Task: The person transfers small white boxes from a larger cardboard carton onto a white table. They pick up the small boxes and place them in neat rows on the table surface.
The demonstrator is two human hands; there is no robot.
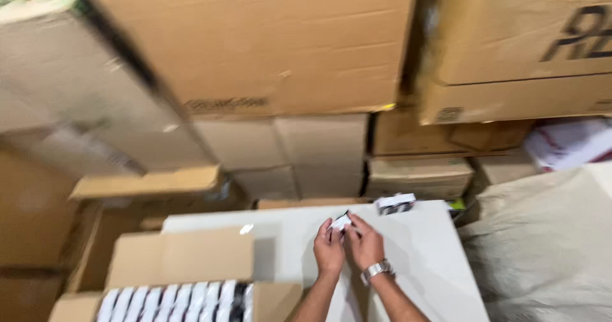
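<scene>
Two hands pinch one small white packet over a white desk.

An open carton point(172, 296) of black-and-white packets sits at left on the desk point(287, 226). The left hand point(329, 249) and right hand point(364, 244), wristwatch point(376, 270) on it, meet mid-desk, each grip pressed onto the small packet point(342, 222). Another small box point(395, 203) rests near the far edge; stacked cardboard boxes point(268, 42) behind.

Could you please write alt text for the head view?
Two hands, left hand and right hand, hold a small white packet over a white tabletop. An open carton of packets sits left; stacked cardboard boxes fill the background.
</scene>
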